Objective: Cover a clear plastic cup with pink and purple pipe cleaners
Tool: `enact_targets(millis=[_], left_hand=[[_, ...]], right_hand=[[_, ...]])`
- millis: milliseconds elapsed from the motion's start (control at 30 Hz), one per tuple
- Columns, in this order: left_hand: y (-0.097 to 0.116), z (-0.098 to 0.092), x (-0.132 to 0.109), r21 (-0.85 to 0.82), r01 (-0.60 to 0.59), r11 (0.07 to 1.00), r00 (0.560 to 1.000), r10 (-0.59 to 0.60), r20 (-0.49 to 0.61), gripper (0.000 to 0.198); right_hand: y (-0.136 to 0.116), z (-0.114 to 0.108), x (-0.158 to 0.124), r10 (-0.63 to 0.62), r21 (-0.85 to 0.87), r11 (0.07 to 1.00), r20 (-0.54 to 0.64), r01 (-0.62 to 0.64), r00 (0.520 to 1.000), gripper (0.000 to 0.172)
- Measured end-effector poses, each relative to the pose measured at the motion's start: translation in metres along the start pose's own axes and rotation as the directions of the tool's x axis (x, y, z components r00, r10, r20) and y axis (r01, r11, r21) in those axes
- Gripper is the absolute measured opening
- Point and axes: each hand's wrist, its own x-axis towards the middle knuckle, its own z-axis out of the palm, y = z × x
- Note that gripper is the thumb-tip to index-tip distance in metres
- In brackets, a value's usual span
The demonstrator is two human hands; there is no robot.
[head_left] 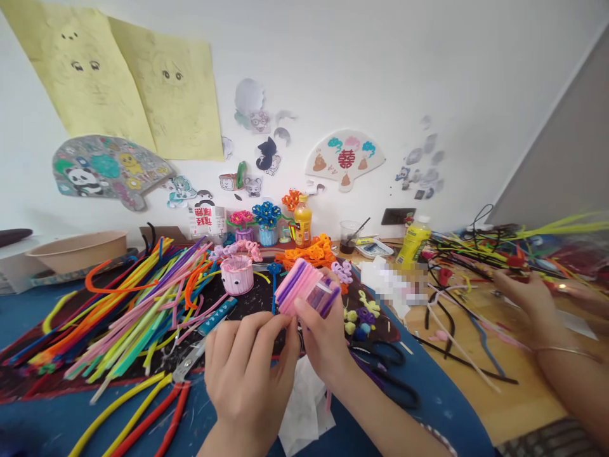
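A small clear cup [304,285], its side partly covered with rows of pink and purple pipe cleaners, is tilted in my right hand [328,336]. The fingers wrap round it, and the thumb presses on its lower side. At the cup's lower left edge, my left hand [252,374] is closed in a pinch; whatever lies between those fingertips is hidden. Just behind stands a pink pipe-cleaner pot [236,277] with googly eyes. A blue pipe-cleaner flower [275,270] on a stem rises beside the held cup. White paper [304,412] lies beneath my hands.
Loose pipe cleaners [128,311] pile up on the left, near red-handled pliers [183,374] and a teal cutter [217,316]. Black-handled scissors [380,362] lie to the right. Bottles [302,222] stand by the wall. A co-worker's hand [528,298] is at the far right near a small flame [563,288].
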Motion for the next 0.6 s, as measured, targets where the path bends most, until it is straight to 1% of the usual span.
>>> enact_targets(millis=[67,133,300,433,533,600], left_hand=[[0.0008,-0.0003,-0.0001,-0.034,0.025,0.999,1.000,-0.025,-0.001,0.014],[0.0009,-0.0009,-0.0002,-0.054,0.025,0.998,1.000,-0.025,-0.007,0.015],[0.0025,-0.0022,-0.0003,-0.061,0.008,0.998,1.000,-0.007,0.002,0.016],[0.0034,-0.0012,-0.0012,-0.071,0.022,0.997,1.000,-0.022,-0.002,0.016],[0.0012,-0.0010,-0.0023,-0.080,0.033,0.996,0.999,-0.032,0.015,0.016],[-0.0012,-0.0020,-0.0023,-0.093,0.033,0.995,0.999,-0.031,0.024,0.016]], right_hand=[[0.0005,-0.0004,-0.0005,-0.048,-0.046,0.998,-0.028,0.047,0.998,0.056],[-0.0003,-0.0001,-0.0009,-0.080,-0.073,0.994,-0.053,0.076,0.995,0.058],[-0.0037,0.0009,-0.0033,-0.082,-0.082,0.994,-0.068,0.076,0.994,0.064],[-0.0038,0.0014,-0.0045,-0.094,-0.097,0.992,-0.080,0.086,0.992,0.063],[-0.0045,0.0032,-0.0024,-0.088,-0.055,0.995,-0.081,0.084,0.993,0.063],[-0.0061,0.0046,0.0007,-0.044,0.019,0.999,-0.084,0.045,0.995,0.061]])
